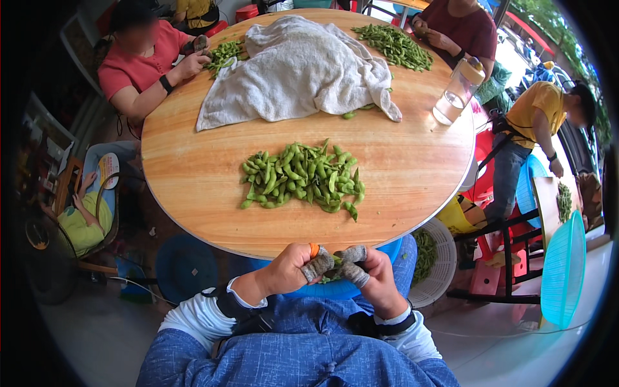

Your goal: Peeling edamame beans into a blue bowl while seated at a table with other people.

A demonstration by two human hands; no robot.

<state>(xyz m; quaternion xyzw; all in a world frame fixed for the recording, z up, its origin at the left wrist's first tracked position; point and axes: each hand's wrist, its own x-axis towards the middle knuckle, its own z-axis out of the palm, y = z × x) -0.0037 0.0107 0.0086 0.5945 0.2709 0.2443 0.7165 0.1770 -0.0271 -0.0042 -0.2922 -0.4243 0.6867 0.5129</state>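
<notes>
My left hand (290, 267) and my right hand (377, 280) meet just off the near edge of the round wooden table (193, 174). Grey cloth covers wrap some of the fingers and thumbs, and an orange band circles one left finger. Pinched between both hands is a green soybean pod (337, 260), mostly hidden by the fingertips. Beneath them a blue basin (316, 291) sits at my lap, with a bit of green showing inside. A pile of soybean pods (300, 174) lies on the table in front of me.
A crumpled white towel (303, 71) covers the table's far middle. More pods lie at far left (225, 55) and far right (396, 45), by two seated people. A bottle (454, 93) stands near the right edge. A white basket (442, 264) holding pods sits at my right.
</notes>
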